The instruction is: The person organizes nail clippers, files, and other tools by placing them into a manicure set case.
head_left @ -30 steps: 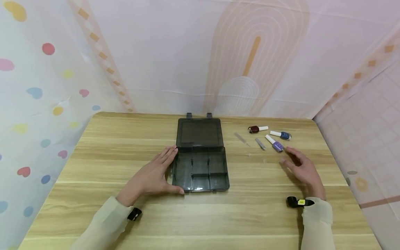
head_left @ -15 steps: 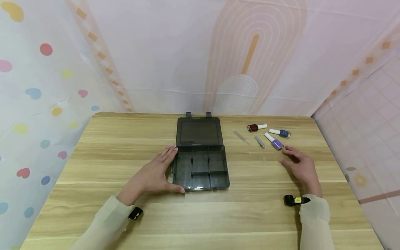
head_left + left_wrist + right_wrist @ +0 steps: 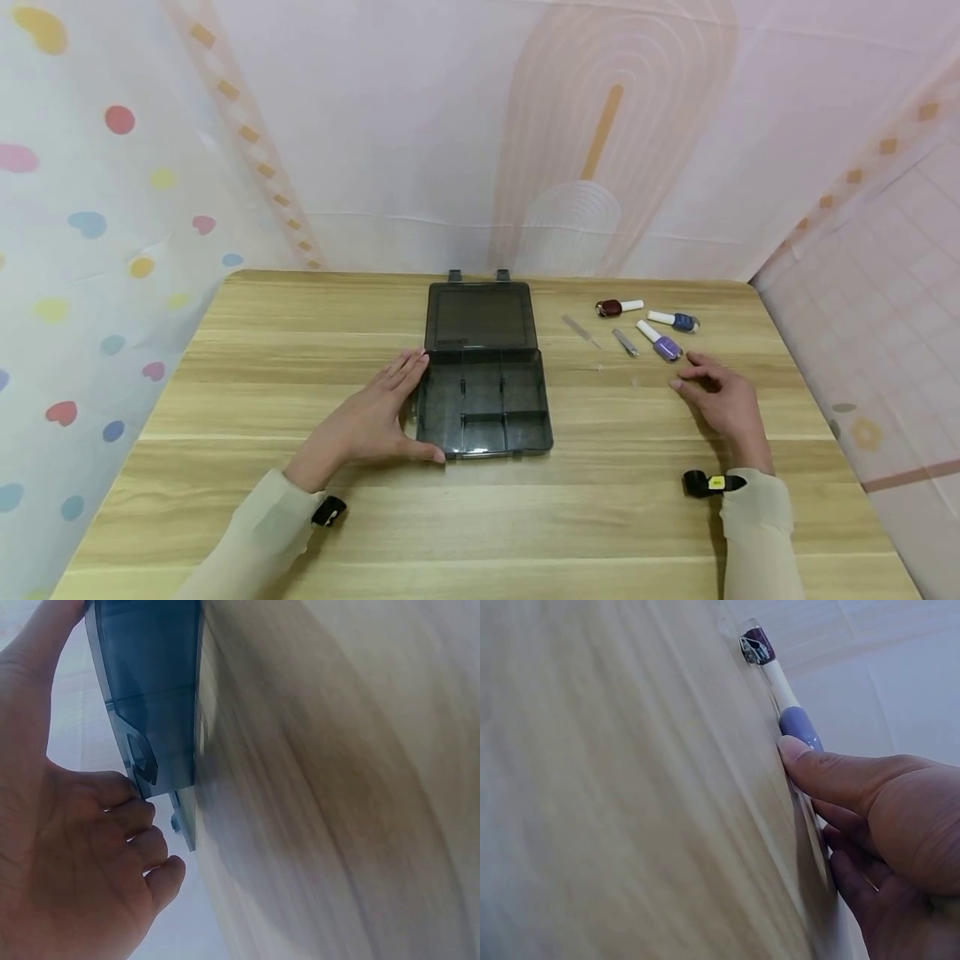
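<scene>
In the head view my left hand (image 3: 367, 429) lies along the left side of a dark translucent compartment box (image 3: 441, 400). Its fingertips touch the back left corner and its thumb the front left corner. The box lies with its lid (image 3: 480, 315) folded back towards the wall, and its compartments show nothing inside. My right hand (image 3: 727, 408) is at the near end of a purple nail polish bottle (image 3: 666, 347), thumb and index finger apart. In the right wrist view the thumb (image 3: 832, 776) overlaps the purple bottle (image 3: 799, 724).
Beyond the purple bottle lie a dark red nail polish bottle (image 3: 611, 308) and a blue one (image 3: 684, 322). Nail clippers (image 3: 625, 342), a thin flat strip with a narrow tip (image 3: 576, 327) and tiny clear pieces (image 3: 633, 382) lie between box and right hand. A patterned cloth wall stands behind the table.
My right hand has shifted slightly left, its fingertips closer to the end of the purple bottle. My left hand and the box keep their places.
</scene>
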Demonstrator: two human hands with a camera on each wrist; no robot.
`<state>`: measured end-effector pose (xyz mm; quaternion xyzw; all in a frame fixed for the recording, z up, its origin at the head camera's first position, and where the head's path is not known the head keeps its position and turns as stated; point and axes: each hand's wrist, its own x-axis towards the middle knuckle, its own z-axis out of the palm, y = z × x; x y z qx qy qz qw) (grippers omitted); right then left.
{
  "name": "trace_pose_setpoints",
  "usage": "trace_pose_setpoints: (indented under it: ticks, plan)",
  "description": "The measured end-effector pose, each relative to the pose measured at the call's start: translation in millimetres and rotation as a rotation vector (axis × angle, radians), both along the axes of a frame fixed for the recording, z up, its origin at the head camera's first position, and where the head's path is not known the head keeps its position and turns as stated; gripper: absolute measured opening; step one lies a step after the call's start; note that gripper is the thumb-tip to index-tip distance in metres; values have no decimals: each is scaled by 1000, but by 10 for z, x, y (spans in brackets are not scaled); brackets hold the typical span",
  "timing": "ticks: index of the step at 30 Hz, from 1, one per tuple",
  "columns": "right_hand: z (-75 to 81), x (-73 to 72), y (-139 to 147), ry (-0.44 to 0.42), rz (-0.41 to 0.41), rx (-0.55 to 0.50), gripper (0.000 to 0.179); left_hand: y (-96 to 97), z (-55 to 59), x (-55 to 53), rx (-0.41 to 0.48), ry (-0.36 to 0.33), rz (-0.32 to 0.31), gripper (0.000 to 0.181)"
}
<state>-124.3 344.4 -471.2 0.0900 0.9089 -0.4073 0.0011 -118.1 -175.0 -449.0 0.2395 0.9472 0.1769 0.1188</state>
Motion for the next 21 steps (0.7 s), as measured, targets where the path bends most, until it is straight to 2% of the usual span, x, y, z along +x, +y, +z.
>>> trace_pose_setpoints:
  ticks: [5,10,14,18,21]
  plan:
    - [9,19,20,19,-16,17,39,5,11,7,12,2,-3,143]
    - [-27,71,50,31,-68,35,40,19,4,-4,9,-2,-7,144]
    - [-25,101,68,19,-101,-11,46,26,-6,-16,6,-4,-6,145]
    - [21,114,121,19,-95,-40,50,20,-9,-20,9,-18,5,144]
    - [56,131,181,30,-83,-5,52,11,-4,-19,9,-26,13,144]
